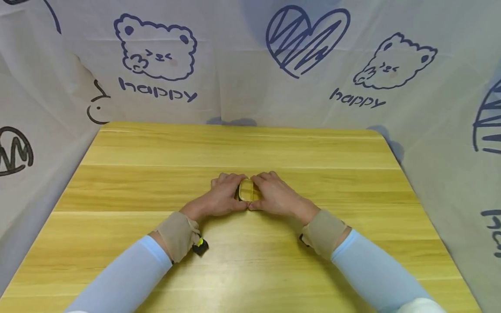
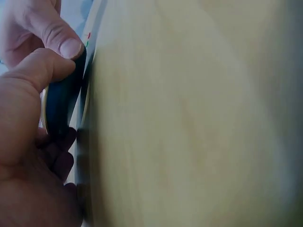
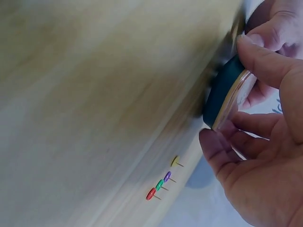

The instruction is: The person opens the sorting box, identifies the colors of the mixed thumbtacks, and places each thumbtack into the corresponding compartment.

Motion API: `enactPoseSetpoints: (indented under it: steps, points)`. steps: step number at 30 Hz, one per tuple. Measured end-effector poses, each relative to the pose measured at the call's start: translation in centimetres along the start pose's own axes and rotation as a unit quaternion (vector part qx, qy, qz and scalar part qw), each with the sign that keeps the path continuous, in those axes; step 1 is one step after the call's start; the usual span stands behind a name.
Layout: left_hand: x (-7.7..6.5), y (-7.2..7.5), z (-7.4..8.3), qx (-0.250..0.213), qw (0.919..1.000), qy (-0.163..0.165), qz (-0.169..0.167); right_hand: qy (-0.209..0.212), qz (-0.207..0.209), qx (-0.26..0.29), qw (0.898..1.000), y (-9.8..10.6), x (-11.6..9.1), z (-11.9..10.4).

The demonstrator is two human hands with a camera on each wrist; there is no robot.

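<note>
A small rounded-square box with a see-through top sits near the middle of the wooden table, between both hands. Its dark teal side and yellow rim show in the right wrist view. My left hand grips the left side, its thumb at the near edge and fingers curled around the far side. On the opposite side, my right hand holds the box between thumb and fingers, and the two thumb tips meet at the near edge. Several coloured thumbtacks, red, green, purple and yellow, stand in a row beside the right hand, points up.
The wood-grain tabletop stretches around the hands on every side. White cloth with drawn bears, hearts and lettering hangs behind it and along both sides. A black and yellow piece hangs at the left wrist band.
</note>
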State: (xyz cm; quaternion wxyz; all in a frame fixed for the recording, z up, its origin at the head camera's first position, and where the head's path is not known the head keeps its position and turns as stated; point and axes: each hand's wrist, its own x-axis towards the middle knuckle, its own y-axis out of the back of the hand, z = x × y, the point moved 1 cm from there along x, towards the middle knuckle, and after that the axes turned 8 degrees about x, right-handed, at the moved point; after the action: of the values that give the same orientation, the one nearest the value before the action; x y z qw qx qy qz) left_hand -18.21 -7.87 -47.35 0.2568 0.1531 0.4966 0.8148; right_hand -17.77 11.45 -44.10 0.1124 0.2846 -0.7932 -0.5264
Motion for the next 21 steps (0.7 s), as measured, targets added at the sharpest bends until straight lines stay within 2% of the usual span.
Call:
enactPoseSetpoints:
  steps: [6,10,12,14,17,21]
  points:
    - [-0.2,0.1,0.3,0.076,0.9965,-0.034,0.006,0.021,-0.008,-0.030,0.999,0.2,-0.2,-0.1]
    - [-0.1,0.2,0.4,0.090,0.9952,-0.038,-0.003,0.033,-0.026,-0.068,0.997,0.4,-0.4,-0.2]
    - [-0.1,0.2,0.5,0.100,0.9942,-0.038,-0.009,0.059,-0.028,-0.110,0.992,0.6,-0.4,-0.5]
    - [0.0,0.2,0.7,0.104,0.9936,-0.044,-0.008,0.093,-0.020,-0.164,0.982,0.7,-0.4,-1.0]
    - [0.0,0.2,0.9,0.108,0.9929,-0.049,-0.010,0.145,-0.004,-0.239,0.960,0.8,-0.6,-2.0]
    - [-0.1,0.2,0.9,0.092,0.9947,-0.044,-0.010,0.173,0.000,-0.305,0.937,0.3,-1.0,-3.2]
